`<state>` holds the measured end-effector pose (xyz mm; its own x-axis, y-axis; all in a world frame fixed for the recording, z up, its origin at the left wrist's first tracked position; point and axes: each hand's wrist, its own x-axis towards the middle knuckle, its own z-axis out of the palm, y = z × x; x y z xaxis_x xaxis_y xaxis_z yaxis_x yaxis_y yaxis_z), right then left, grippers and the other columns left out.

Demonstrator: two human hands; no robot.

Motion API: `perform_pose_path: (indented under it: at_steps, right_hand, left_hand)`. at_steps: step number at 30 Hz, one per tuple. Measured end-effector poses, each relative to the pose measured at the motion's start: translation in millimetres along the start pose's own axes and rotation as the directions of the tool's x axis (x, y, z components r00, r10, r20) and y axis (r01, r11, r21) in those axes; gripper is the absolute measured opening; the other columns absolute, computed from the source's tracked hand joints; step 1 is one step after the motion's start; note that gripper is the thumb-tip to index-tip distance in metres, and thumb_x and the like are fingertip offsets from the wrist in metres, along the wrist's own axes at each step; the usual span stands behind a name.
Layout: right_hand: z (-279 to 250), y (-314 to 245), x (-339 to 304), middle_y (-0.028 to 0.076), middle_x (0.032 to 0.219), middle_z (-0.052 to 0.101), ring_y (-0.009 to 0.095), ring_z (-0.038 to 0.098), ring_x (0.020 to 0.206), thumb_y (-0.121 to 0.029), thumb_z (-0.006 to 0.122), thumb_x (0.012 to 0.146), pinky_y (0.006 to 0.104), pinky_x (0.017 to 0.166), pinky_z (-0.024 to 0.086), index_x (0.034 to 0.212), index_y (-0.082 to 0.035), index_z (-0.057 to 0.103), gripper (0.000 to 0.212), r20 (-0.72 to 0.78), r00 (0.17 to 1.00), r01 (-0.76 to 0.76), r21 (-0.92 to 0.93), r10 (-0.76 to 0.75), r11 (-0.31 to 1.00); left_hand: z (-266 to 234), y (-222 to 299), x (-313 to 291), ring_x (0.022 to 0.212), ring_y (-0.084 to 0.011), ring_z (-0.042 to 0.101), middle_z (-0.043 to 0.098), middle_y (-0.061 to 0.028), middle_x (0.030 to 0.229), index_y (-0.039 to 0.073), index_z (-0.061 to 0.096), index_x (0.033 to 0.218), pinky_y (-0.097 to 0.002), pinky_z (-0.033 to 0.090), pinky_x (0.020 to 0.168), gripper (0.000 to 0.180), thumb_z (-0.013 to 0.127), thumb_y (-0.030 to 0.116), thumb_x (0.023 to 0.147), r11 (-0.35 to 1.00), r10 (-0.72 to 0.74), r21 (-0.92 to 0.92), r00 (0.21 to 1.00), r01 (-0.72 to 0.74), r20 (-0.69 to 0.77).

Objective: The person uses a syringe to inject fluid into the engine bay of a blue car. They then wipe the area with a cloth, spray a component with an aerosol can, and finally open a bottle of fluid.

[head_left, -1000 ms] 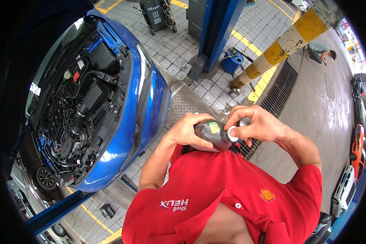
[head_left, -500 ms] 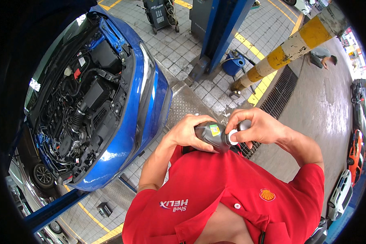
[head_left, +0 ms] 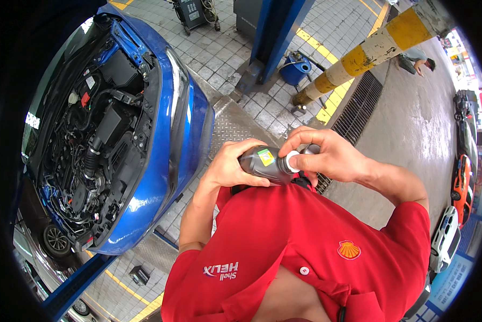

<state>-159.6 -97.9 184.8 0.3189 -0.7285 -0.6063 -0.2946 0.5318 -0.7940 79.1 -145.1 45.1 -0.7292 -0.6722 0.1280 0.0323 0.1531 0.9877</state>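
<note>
A dark grey plastic bottle (head_left: 257, 167) with a small yellow-green label lies tilted in front of my chest, its neck toward the right. My left hand (head_left: 234, 165) wraps round the body of the bottle from the left. At the neck, the thumb and forefinger of my right hand (head_left: 332, 156) are on the white seal (head_left: 292, 161) over the mouth. A grey bottle cap (head_left: 312, 149) shows within the curled fingers of that same hand, partly hidden by them.
To the left stands a blue car (head_left: 144, 209) with its engine bay (head_left: 99, 139) uncovered. Ahead are a blue lift post (head_left: 281, 37), a blue drum (head_left: 295, 70) and a yellow-white pillar (head_left: 361, 56). A floor grate (head_left: 359, 112) runs at the right; a person (head_left: 415, 61) crouches farther off.
The view has shifted, so the surroundings sit slightly farther left and higher. Both hands remain on the bottle; the right fingers have shifted slightly at the white seal.
</note>
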Motion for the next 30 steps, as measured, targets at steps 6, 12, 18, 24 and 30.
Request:
perform_pose_path:
  at_steps: [6,12,18,24,30]
  right_hand:
    - [-0.8,-1.1,5.2,0.005,0.104,0.056,0.009,0.059,0.062,-0.011,0.065,0.094,0.0245,0.054,0.048,0.108,0.000,0.066,0.018,-0.020,0.999,-0.045,0.040,0.046,0.998]
    - [4.1,-5.8,-1.4,0.003,0.076,0.060,0.007,0.054,0.053,-0.011,0.064,0.089,0.0235,0.049,0.044,0.104,-0.003,0.066,0.018,-0.088,0.993,-0.077,-0.031,0.074,0.997]
    - [12.0,-9.6,-0.2,0.002,0.074,0.060,0.005,0.051,0.051,-0.010,0.062,0.088,0.0225,0.046,0.040,0.102,-0.003,0.064,0.016,-0.127,0.988,-0.099,-0.051,0.092,0.994]
    - [12.2,-12.3,2.4,0.002,0.079,0.061,0.005,0.051,0.054,-0.009,0.059,0.090,0.0241,0.048,0.041,0.104,-0.003,0.065,0.017,-0.115,0.991,-0.076,-0.071,0.067,0.995]
    - [-13.6,-9.9,8.2,0.006,0.098,0.059,0.017,0.060,0.084,-0.015,0.078,0.088,0.0315,0.065,0.052,0.107,-0.005,0.070,0.023,0.032,0.704,0.570,-0.622,-0.710,0.537]
  left_hand:
    - [1.1,0.2,-4.1,0.093,-0.0223,0.073,0.074,-0.0109,0.101,0.001,0.068,0.113,-0.0342,0.057,0.084,0.068,0.098,0.027,0.056,1.000,-0.010,0.010,0.997,0.011,-0.073]
    - [6.3,6.7,-1.6,0.091,-0.0250,0.073,0.074,-0.0123,0.100,0.002,0.067,0.114,-0.0346,0.057,0.082,0.073,0.098,0.031,0.054,0.993,0.041,0.111,0.997,-0.034,-0.061]
    - [5.3,9.6,-6.4,0.089,-0.0269,0.074,0.074,-0.0123,0.098,0.005,0.068,0.114,-0.0359,0.057,0.081,0.072,0.095,0.040,0.057,0.994,0.013,0.108,0.997,-0.005,-0.070]
    - [6.5,2.5,-7.7,0.095,-0.0238,0.073,0.074,-0.0123,0.103,0.003,0.068,0.115,-0.0349,0.057,0.085,0.071,0.096,0.034,0.058,0.999,-0.001,0.053,0.995,0.006,-0.096]
    - [-3.5,-4.1,-10.3,0.096,-0.0180,0.071,0.074,-0.0110,0.103,-0.001,0.067,0.116,-0.0330,0.055,0.087,0.071,0.097,0.025,0.058,0.995,0.018,-0.094,0.991,-0.031,-0.130]
